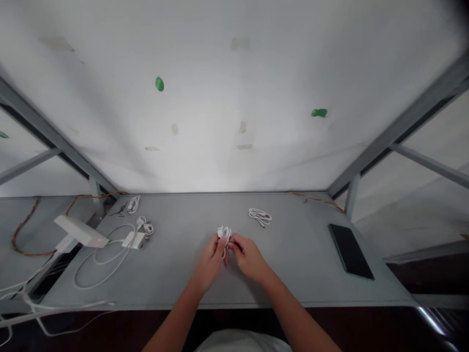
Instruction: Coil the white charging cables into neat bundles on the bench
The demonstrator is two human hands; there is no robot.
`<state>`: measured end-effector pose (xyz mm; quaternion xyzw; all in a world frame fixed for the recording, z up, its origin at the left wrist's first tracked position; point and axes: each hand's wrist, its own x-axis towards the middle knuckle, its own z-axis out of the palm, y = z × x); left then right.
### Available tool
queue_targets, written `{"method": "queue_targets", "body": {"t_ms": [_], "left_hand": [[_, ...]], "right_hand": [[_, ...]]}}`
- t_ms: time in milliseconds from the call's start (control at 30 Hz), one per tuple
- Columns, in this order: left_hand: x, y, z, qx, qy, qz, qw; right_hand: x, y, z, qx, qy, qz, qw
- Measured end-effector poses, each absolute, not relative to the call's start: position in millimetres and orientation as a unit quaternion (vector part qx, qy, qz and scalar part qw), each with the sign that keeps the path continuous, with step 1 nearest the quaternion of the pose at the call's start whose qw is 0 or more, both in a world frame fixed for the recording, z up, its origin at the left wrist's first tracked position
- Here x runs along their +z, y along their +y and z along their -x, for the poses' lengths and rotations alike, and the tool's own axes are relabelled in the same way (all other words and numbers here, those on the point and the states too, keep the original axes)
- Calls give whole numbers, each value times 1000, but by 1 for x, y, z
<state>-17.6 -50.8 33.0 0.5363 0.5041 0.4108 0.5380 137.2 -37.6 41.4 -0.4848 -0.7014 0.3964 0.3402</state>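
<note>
Between my two hands, above the middle of the grey table (190, 288), is a white bundled cable (225, 231). My left hand (212, 254) is closed on the bundle from the left, thumb on top. My right hand (247, 254) pinches at the bundle's right side, its fingertips partly hidden behind the thumb. Part of the cable hangs below the fingers. Just beyond my right hand, a second coiled white cable (260, 216) lies on the table, apart from both hands.
At left are a white charger (134, 240) with a looping cord, small cable coils (145, 226) (134, 204), and a white power strip (81, 231). A dark phone (351, 251) lies at right. Metal frame bars (403, 132) flank the table; a white wall (205, 98) stands behind.
</note>
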Motion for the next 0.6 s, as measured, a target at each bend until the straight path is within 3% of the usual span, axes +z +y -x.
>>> {"method": "queue_targets", "body": {"t_ms": [267, 500, 600], "left_hand": [[6, -26, 20, 570, 610, -293, 467], [6, -27, 45, 418, 609, -450, 502], [18, -30, 38, 372, 575, -566, 458]], "right_hand": [[20, -69, -178, 240, -726, 556, 326], [-11, -76, -271, 153, -654, 694, 258], [-3, -64, -257, 160, -626, 704, 297]]}}
